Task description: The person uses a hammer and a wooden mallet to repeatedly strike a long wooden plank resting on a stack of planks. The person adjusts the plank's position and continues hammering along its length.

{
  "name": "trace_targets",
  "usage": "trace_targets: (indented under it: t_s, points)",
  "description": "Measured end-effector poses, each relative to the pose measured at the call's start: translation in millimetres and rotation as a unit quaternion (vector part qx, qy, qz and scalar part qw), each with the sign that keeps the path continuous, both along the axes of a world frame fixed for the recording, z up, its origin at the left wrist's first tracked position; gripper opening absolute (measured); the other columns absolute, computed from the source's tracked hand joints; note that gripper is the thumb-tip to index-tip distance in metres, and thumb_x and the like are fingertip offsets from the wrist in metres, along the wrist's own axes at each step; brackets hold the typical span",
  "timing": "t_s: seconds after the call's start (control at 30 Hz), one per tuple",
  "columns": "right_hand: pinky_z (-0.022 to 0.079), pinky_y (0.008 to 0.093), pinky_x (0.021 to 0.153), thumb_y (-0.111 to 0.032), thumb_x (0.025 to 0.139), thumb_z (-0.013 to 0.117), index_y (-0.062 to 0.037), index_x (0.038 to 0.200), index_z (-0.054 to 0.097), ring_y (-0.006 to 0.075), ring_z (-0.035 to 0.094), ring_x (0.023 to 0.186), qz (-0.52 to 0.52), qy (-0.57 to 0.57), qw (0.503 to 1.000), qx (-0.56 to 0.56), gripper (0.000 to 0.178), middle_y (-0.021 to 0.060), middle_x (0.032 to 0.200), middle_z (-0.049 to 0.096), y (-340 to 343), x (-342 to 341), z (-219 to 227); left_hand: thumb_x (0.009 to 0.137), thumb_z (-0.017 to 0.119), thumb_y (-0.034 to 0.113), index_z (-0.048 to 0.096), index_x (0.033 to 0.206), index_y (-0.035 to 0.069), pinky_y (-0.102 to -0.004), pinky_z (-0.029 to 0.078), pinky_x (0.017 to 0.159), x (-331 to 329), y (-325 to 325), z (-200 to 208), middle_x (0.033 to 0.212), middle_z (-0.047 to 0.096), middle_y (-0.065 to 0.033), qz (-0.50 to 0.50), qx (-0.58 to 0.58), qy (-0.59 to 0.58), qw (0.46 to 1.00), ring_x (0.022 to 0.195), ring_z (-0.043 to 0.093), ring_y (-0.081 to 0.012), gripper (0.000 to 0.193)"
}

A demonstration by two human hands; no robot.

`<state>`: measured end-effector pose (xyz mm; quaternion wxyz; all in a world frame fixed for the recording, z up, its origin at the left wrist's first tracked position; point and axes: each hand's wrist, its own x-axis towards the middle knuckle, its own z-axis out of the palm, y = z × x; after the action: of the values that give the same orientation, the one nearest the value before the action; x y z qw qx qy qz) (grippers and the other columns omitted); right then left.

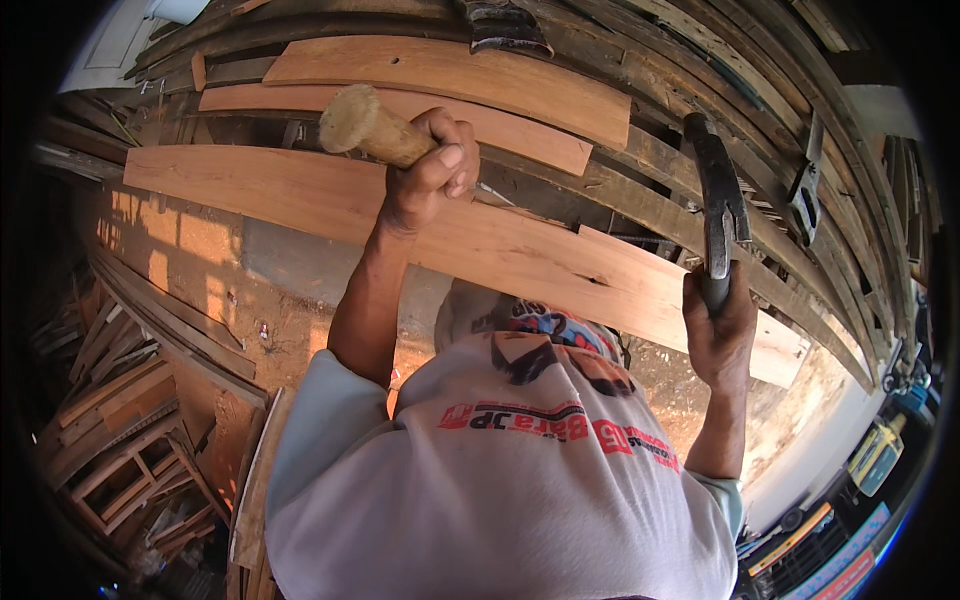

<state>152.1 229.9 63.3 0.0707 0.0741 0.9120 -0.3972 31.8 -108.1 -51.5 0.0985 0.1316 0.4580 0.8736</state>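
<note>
My left hand (pixel 432 170) is closed round a thick, round wooden club (pixel 372 125), like a mallet, its wide, rough end tilted up to the left. This hand is raised in front of a long reddish plank (pixel 270 195). On the right, my right hand (pixel 722 330) grips the grey round lower part of a long, dark, slightly curved tool (pixel 718 195). The tool stands nearly upright in the picture, and its exact kind cannot be made out. Behind my right fingers the same plank runs on to the right.
Two more planed boards (pixel 450 82) lie beyond the plank on dark timber beams (pixel 640 180). A hand plane-like dark piece (pixel 505 28) sits at the far side. A grey metal tool (pixel 806 195) lies at right. Wooden frames and offcuts (pixel 135 480) are piled at lower left.
</note>
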Motion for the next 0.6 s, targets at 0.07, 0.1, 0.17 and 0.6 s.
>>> trace_targets:
  t_s: [0.07,0.1,0.17,0.6]
  points:
    - [0.044,0.0330,0.058,-0.015,0.101,0.068,-0.0049,0.100,0.054,0.0127,0.045,0.062,-0.031,0.009,0.999,0.003,0.017,0.0066,0.066,0.054,15,6,-18,0.096,0.063,0.020,0.044,0.081,0.013,-0.0251,0.034,0.049,-7,-7,0,0.065,0.046,-0.0007,-0.004,0.024,-0.020,0.999,0.054,0.036,-0.0072,0.025]
    - [0.044,0.0331,0.059,-0.016,0.101,0.068,-0.0047,0.100,0.054,0.0127,0.045,0.062,-0.038,0.002,0.999,0.008,0.017,0.0066,0.066,0.053,19,6,-21,0.096,0.062,0.019,0.044,0.081,0.013,-0.0253,0.034,0.049,-11,-8,1,0.065,0.045,-0.0005,-0.004,0.037,-0.030,0.999,0.054,0.036,-0.0072,0.025]
    - [0.044,0.0333,0.059,-0.018,0.101,0.068,-0.0044,0.100,0.055,0.0128,0.043,0.063,-0.054,-0.015,0.998,0.020,0.019,0.0065,0.066,0.052,25,10,-26,0.094,0.065,0.020,0.045,0.081,0.012,-0.0261,0.035,0.052,-6,7,9,0.067,0.047,-0.0006,-0.037,-0.036,-0.001,0.999,0.056,0.039,-0.0077,0.025]
    - [0.044,0.0254,0.065,-0.013,0.100,0.072,-0.0042,0.107,0.062,0.0079,0.050,0.070,-0.065,0.109,0.990,-0.063,0.015,-0.0004,0.079,0.061,23,-4,-5,0.074,0.083,0.015,0.063,0.106,0.006,-0.0355,0.051,0.083,13,60,29,0.097,0.068,-0.0075,-0.063,-0.309,0.211,0.925,0.092,0.064,-0.0221,0.038]
